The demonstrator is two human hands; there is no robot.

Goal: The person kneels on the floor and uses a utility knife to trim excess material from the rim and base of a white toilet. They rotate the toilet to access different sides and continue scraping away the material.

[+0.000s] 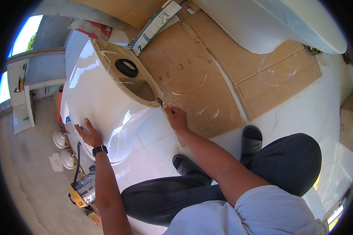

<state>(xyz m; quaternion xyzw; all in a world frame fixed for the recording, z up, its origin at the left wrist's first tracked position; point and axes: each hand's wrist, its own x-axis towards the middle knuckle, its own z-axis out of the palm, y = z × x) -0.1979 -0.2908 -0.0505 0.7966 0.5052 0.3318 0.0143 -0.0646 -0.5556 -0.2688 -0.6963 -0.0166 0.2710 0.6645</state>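
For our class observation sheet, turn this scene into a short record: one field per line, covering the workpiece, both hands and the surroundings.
Workpiece: white ceramic toilet, tipped over, base opening exposed
Opening: black rubber ring inside
Left hand: fingers spread against the ceramic
Right hand: gripping a small dark tool at the base's edge; exact type unclear
Floor: cardboard over pale tiles
Lower left: yellow-and-silver machine

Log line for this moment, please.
left hand: open on white toilet; right hand: gripping small dark tool; black ring: inside toilet base; cardboard: on floor
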